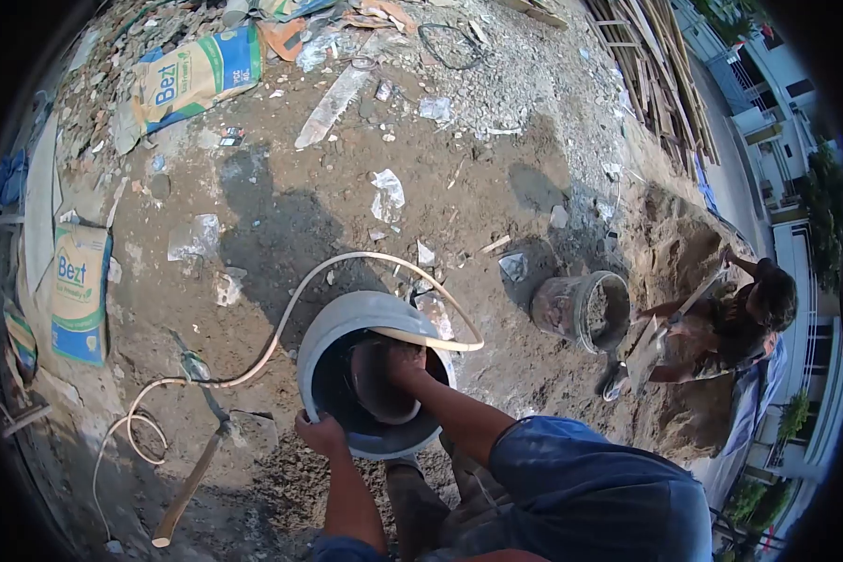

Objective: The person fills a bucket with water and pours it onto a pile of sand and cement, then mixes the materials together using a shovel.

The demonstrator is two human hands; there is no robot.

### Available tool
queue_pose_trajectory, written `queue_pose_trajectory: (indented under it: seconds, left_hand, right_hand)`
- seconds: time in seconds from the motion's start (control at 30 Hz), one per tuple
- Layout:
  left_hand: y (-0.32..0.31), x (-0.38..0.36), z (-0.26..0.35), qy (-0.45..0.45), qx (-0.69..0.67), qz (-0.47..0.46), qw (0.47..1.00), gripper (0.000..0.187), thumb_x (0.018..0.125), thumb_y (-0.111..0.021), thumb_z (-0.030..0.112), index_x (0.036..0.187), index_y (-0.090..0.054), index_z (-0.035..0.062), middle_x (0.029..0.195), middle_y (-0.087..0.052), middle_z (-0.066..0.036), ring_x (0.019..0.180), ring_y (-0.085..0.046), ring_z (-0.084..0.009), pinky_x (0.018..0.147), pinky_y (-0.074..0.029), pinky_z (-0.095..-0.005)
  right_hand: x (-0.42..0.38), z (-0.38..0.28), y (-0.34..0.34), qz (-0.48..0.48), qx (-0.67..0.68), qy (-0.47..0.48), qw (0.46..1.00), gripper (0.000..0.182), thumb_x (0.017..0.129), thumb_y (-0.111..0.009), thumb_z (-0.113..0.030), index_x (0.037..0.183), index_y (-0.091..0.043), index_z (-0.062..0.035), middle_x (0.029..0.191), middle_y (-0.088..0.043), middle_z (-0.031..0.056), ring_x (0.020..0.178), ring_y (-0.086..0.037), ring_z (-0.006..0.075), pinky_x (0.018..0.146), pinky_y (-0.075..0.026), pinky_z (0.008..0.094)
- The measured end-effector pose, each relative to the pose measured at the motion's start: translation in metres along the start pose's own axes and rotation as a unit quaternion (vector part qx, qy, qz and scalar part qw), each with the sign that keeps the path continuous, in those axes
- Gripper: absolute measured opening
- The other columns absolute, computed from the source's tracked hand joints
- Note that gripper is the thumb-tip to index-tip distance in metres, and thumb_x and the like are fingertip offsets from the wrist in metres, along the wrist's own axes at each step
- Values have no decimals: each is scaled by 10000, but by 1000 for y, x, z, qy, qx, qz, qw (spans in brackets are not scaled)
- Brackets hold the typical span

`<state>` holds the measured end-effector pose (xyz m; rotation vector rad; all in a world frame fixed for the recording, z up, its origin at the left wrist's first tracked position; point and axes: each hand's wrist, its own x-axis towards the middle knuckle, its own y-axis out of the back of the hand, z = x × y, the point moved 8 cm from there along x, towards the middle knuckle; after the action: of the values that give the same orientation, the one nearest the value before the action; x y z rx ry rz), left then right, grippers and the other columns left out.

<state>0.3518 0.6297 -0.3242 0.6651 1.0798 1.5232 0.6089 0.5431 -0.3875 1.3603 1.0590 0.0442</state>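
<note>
A large round grey tub (370, 307) stands tilted in front of me, its mouth facing me. My left hand (322, 435) grips the lower left edge of the tub. Inside the tub lies a dark round container (373, 389), and my right hand (406, 363) is at its upper right edge, with the fingers partly hidden in shadow. A pale hose (290, 309) loops over the tub's rim and runs off to the left across the ground.
A co-worker (754, 304) crouches at right with a shovel (648, 351) beside a bucket (571, 309). A wooden-handled tool (192, 482) lies at lower left. Printed bags (80, 290) lie at left and upper left. Sand (674, 234) and wooden poles (651, 75) are at right.
</note>
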Motion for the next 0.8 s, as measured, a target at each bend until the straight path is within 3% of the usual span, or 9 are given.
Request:
queue_pose_trajectory:
  seconds: [0.13,0.2,0.27,0.4,0.47,0.5,0.57,0.67,0.8]
  left_hand:
    - [-2,1,-5,-25,-19,-18,999,261,681,-636,82,926,-564,28,906,-571,-145,847,-557,-342,768,-433,-428]
    - [3,0,2,-5,-21,-3,1000,279,662,-648,67,927,-570,27,913,-570,-141,857,-563,-326,766,-436,-422]
    - [0,-2,-5,-2,-20,-5,1000,294,657,-652,67,938,-572,37,921,-571,-134,859,-568,-315,765,-443,-414]
    - [4,2,-6,50,-23,-25,998,383,603,-679,68,969,-568,46,943,-562,-129,879,-570,-320,760,-460,-420]
    - [0,3,-17,58,-13,-16,998,389,586,-695,91,953,-567,70,966,-556,-113,903,-561,-326,760,-465,-435]
    - [4,3,-13,58,-10,-16,998,397,588,-699,99,960,-562,84,970,-553,-106,914,-559,-318,756,-471,-431]
    - [12,3,-6,55,-6,-17,998,423,592,-712,117,981,-547,107,988,-545,-81,916,-564,-296,753,-478,-422]
    - [9,4,-7,68,-6,-27,997,441,594,-720,130,996,-541,116,998,-541,-70,917,-567,-284,753,-481,-420]
    - [13,3,-8,84,-1,-40,996,462,595,-731,154,1014,-539,126,1005,-542,-62,922,-569,-274,761,-482,-417]
  right_hand:
    - [28,-52,4,-195,-13,129,972,385,836,-473,-241,1154,-553,-38,1239,-510,171,1197,-442,325,998,-294,509]
    - [49,-48,-23,-183,0,116,976,336,811,-503,-216,1084,-594,-43,1180,-552,167,1150,-487,330,971,-354,468]
    - [59,-42,-31,-97,26,125,987,379,664,-677,-227,995,-631,-48,1053,-608,189,1010,-584,324,855,-474,441]
    - [34,-21,12,57,-16,124,991,443,706,-624,-254,1097,-563,-54,1123,-557,208,1082,-517,365,946,-399,435]
    - [22,-11,25,-4,43,78,996,509,708,-612,-260,1162,-514,-51,1181,-520,203,1123,-482,365,957,-385,430]
    - [25,-3,-2,67,4,190,979,554,706,-633,-308,1178,-500,-51,1200,-505,201,1130,-477,361,955,-384,430]
    - [-21,-43,71,-86,-5,159,984,586,700,-657,-414,1188,-522,-117,1167,-538,177,1095,-512,347,924,-410,428]
    - [2,-28,29,-179,-16,28,983,528,707,-641,-465,1109,-591,-126,1091,-582,181,1048,-550,339,885,-439,430]
    - [30,-51,14,-107,-83,133,982,390,825,-493,-424,920,-653,-82,944,-634,193,871,-628,346,719,-520,423]
